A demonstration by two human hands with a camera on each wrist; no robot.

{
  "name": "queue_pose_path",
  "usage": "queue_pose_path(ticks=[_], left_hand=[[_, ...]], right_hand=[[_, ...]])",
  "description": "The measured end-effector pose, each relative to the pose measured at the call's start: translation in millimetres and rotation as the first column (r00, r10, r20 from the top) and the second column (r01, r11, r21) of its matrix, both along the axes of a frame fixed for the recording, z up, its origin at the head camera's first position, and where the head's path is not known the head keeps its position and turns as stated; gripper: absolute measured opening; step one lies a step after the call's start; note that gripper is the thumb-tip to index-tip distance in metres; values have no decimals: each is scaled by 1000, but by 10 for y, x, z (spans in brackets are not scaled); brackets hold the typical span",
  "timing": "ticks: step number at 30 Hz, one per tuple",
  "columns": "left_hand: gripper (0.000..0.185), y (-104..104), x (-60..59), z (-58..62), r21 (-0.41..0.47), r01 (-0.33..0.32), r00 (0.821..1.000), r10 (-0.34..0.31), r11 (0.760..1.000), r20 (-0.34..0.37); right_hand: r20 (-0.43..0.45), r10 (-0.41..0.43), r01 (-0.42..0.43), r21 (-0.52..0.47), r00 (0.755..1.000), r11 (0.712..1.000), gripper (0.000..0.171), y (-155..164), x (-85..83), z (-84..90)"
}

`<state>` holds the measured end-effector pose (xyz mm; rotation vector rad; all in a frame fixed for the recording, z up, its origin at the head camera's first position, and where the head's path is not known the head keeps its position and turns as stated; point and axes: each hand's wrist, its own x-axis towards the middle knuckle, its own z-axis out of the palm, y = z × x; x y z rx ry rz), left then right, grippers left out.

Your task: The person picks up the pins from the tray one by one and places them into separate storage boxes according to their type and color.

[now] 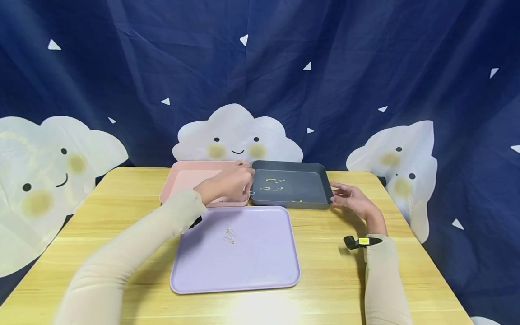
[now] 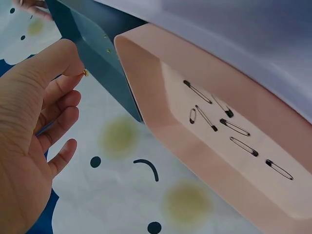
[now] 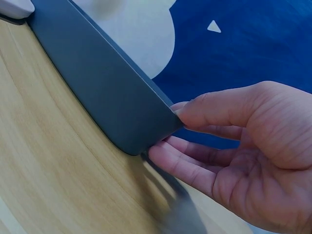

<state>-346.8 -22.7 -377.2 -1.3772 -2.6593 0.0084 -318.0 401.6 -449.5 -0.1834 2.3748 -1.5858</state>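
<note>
My left hand (image 1: 233, 180) is over the seam between the pink tray (image 1: 164, 192) and the dark grey tray (image 1: 300, 185). Its thumb and index finger pinch a gold safety pin (image 2: 86, 72), mostly hidden by the fingers in the left wrist view. Several gold safety pins (image 1: 265, 188) lie in the grey tray. Black safety pins (image 2: 235, 127), several of them, are spread over the pink tray's floor. At the grey tray's right end, my right hand (image 3: 239, 141) holds the corner, thumb at the rim and fingers against the outer wall.
Closer to me, a lilac tray (image 1: 239, 266) lies in front of the other two, with a small cluster of gold safety pins (image 1: 229, 235) on it. All stand on a wooden table (image 1: 333, 280). A blue curtain (image 1: 276, 81) with clouds hangs behind.
</note>
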Motion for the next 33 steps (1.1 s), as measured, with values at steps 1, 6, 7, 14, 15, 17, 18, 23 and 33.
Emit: queue_pose_path(ticks=[1, 6, 7, 14, 15, 17, 18, 23, 33], left_hand=[[12, 23, -16, 8, -3, -5, 1000, 5, 1000, 12], [16, 152, -87, 61, -7, -43, 996, 43, 999, 77], [16, 181, -107, 70, -8, -50, 995, 50, 999, 82], [12, 418, -251, 102, 16, -56, 994, 54, 998, 97], [11, 454, -264, 107, 16, -56, 994, 54, 998, 97], [10, 525, -282, 119, 16, -56, 994, 54, 998, 93], [9, 559, -292, 124, 19, -53, 995, 51, 998, 89], [9, 691, -347, 122, 33, -67, 994, 64, 997, 91], [4, 869, -498, -96, 126, -133, 989, 124, 983, 75]], right_hand=[[-3, 3, -3, -1, 1000, 1000, 68, 1, -2, 2], [0, 12, -12, -21, 1000, 1000, 69, 3, -14, 3], [1, 11, -11, -22, 1000, 1000, 69, 2, -14, 7], [3, -1, 1, -24, 1000, 1000, 69, -5, 10, 34], [3, -3, 3, -27, 1000, 1000, 69, -4, 14, 34], [1, 0, 0, -27, 1000, 1000, 69, -3, 20, 33], [2, -2, 2, -30, 1000, 1000, 68, -3, 22, 32], [-3, 1, -1, -33, 1000, 999, 68, -9, 31, 28], [-6, 1, -1, -30, 1000, 1000, 68, -16, 13, -9]])
